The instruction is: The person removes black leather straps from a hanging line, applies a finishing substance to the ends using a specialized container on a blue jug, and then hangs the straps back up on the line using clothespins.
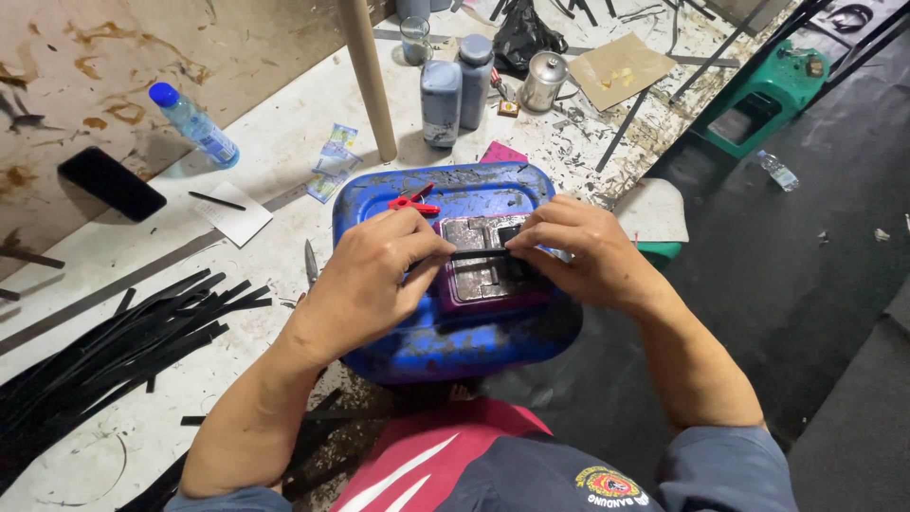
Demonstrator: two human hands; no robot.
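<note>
Both hands met over a blue plastic jerrycan lying on its side in front of the person, its flat face serving as a small work surface. The left hand and the right hand each had thumb and fingers pinched together on 1 end of a thin black strip, holding it taut across a worn metal block set in a purple tray near the middle of the jerrycan, apparently so the block backed the strip while it was handled. Red-handled clippers lay at the far left part of the jerrycan, just beyond the left hand's knuckles and within easy reach. On the white floor to the left, a heap of similar black strips fanned out, seemingly stock of the same material. Farther off stood 2 grey bottles beside a wooden post, a clear water bottle with a blue cap, a black phone and a slip of paper with a pen.
</note>
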